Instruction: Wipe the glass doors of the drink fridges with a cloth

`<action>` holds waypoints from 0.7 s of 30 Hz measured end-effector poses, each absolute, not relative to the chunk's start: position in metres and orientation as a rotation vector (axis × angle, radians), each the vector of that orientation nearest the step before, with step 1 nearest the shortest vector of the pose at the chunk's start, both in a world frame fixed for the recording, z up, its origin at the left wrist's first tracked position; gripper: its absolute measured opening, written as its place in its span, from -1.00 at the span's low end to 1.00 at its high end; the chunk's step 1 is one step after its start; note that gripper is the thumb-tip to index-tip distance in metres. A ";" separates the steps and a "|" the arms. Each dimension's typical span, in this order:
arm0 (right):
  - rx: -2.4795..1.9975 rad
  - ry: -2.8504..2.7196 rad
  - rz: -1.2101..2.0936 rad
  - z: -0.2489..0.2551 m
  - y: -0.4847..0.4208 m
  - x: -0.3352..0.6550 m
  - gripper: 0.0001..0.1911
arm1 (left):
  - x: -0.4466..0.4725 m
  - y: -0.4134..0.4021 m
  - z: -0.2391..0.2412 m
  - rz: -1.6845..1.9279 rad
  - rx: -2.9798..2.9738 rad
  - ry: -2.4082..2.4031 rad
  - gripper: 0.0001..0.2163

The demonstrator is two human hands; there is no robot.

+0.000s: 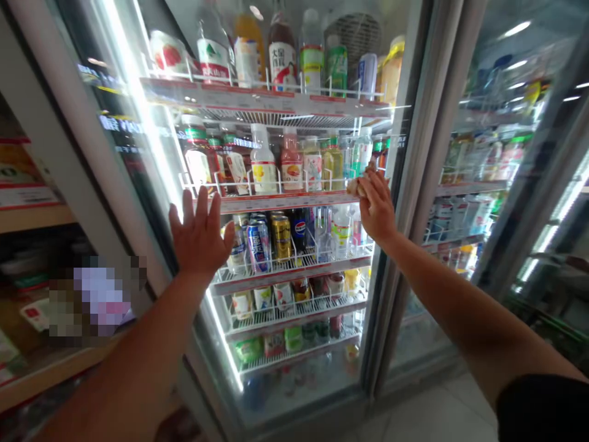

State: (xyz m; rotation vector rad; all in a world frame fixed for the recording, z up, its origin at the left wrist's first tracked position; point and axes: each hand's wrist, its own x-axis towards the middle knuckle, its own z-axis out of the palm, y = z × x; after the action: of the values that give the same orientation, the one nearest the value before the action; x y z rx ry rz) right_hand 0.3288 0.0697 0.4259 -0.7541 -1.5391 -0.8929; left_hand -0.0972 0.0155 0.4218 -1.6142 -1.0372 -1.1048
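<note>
**Wide Reach at the Glass Door (299, 402)**

From my end I'm seeing 2 hands well apart. The left hand (200, 236) is spreading its fingers; I cannot tell if it's touching glass. The right hand (377, 205) is gripping a crumpled pale wad (356, 188) by the door's far side. Behind, lit shelves (294, 201) are holding bottles (263, 169) and cans (280, 238).

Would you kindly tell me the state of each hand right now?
Left hand: open, with nothing visible in it.
Right hand: holding a pale, crumpled cloth-like item.

Harsh glare from the white light strip (132, 86), dim surroundings, edge blur, bright reflections on the right-hand glass door (501, 46)
</note>
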 end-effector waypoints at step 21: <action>-0.558 -2.136 -0.856 0.369 0.043 0.303 -0.48 | -0.088 0.006 0.424 -1.152 -1.650 -1.086 -0.38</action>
State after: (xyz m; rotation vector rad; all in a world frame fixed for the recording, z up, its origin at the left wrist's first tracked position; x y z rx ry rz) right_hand 0.3028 0.0426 0.3694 -0.5584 -2.1360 -0.8564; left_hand -0.0884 0.0064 0.4240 -1.6499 -1.0856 -1.1518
